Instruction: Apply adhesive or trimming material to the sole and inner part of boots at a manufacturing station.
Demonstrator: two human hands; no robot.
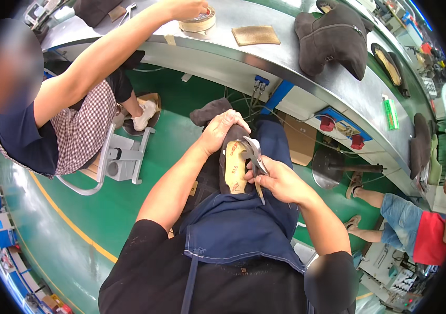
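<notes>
A dark suede boot upper (199, 112) lies across my lap, bottom side up, with a pale yellow insole board (235, 167) facing me. My left hand (218, 132) is wrapped round its far end, thumb and fingers pressing the dark material. In my right hand (281, 180) is a pair of metal pincers (253, 152), fingers closed about the handles. The pincers' head rests over the upper's edge at the right of the insole's far end; whether the jaws grip the material I cannot make out. A navy apron (244, 227) covers my lap beneath.
A metal workbench (265, 60) runs ahead, bearing a tape roll (199, 22), a brown pad (256, 35), another dark boot upper (333, 42) and a green box (390, 112). A co-worker sits at left, an arm stretched to the tape. A round-based stand (329, 167) is at right.
</notes>
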